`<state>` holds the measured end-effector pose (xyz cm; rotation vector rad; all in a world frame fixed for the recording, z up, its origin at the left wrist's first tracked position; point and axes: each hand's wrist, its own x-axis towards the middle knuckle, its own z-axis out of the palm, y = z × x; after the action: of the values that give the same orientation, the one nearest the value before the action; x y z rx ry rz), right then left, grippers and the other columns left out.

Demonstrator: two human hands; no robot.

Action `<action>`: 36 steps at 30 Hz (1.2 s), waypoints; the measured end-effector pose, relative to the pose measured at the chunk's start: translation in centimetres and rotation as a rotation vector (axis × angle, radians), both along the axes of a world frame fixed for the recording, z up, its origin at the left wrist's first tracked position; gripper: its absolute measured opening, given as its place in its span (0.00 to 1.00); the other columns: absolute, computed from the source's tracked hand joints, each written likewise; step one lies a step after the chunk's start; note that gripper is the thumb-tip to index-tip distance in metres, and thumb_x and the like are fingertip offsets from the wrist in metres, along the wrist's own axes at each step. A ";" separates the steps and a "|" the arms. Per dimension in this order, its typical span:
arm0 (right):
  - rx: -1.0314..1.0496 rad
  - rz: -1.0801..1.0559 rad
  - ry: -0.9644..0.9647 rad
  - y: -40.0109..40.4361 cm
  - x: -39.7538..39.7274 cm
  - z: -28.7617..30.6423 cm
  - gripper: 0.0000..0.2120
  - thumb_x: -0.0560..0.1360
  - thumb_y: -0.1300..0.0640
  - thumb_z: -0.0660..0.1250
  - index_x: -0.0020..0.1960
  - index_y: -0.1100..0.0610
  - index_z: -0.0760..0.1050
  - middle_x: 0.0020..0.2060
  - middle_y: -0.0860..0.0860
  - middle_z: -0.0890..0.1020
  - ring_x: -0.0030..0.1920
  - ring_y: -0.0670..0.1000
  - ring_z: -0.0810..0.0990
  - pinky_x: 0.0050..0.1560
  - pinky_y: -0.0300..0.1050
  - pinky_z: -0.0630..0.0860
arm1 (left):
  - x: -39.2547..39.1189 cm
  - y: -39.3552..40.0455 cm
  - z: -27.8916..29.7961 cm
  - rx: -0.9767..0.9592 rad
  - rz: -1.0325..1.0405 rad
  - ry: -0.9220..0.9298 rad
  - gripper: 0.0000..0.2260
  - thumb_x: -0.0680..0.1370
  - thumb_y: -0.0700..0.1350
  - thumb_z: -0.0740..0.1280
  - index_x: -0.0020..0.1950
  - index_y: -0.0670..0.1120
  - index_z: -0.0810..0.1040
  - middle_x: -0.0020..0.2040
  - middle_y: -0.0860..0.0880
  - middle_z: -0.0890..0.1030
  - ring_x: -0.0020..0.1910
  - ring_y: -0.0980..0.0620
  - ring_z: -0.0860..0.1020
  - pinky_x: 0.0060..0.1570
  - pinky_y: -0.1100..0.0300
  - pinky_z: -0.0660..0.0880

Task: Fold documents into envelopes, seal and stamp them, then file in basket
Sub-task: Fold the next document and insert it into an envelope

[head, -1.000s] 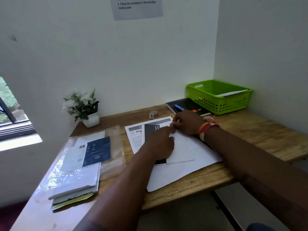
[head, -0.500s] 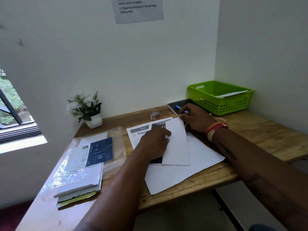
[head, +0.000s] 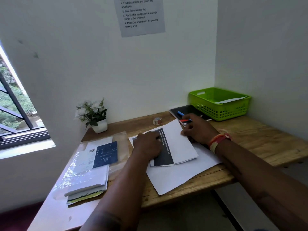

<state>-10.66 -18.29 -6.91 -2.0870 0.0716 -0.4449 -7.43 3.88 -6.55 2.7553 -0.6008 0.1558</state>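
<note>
Folding is where I judge we are: my left hand (head: 147, 145) presses flat on the white printed document with the dark band (head: 168, 147) on the wooden tabletop (head: 260, 139), while my right hand (head: 196, 129) pinches its folded-over edge. No envelope is stuffed, sealed or stamped yet; the green plastic basket (head: 220, 104) already holds 1 white piece. Nearby sit the bagged envelope stack (head: 93, 165) and small tape roll (head: 157, 121); nothing blocks the fold.

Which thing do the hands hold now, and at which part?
The folded document: right hand grips its far right edge; left hand presses flat on its printed left part.
</note>
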 end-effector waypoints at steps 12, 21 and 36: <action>0.013 -0.070 -0.054 0.2 0.4 0.0 0.14 0.72 0.58 0.75 0.56 0.52 0.77 0.39 0.53 0.83 0.34 0.47 0.80 0.35 0.41 0.76 | 0.6 0.0 -0.8 0.135 0.133 0.063 0.24 0.82 0.61 0.50 0.74 0.53 0.69 0.74 0.46 0.72 0.73 0.40 0.67 0.69 0.41 0.61; 0.272 0.343 -0.111 2.6 -0.7 0.7 0.13 0.79 0.52 0.67 0.64 0.45 0.77 0.48 0.50 0.86 0.38 0.55 0.86 0.33 0.45 0.79 | 0.7 -0.1 -0.2 0.192 0.095 0.101 0.25 0.82 0.58 0.51 0.78 0.53 0.64 0.78 0.46 0.66 0.75 0.38 0.61 0.71 0.38 0.58; -0.627 0.356 0.022 3.7 -1.5 0.4 0.15 0.75 0.42 0.70 0.61 0.41 0.78 0.56 0.38 0.81 0.52 0.39 0.78 0.56 0.42 0.76 | 4.5 3.2 -0.4 -0.098 0.141 0.197 0.29 0.81 0.62 0.51 0.81 0.66 0.45 0.79 0.37 0.64 0.77 0.34 0.60 0.72 0.42 0.58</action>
<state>-12.12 -14.61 -6.50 -2.6443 -0.4776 -0.2397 -2.89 7.11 -6.95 2.6748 -0.3377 -0.0536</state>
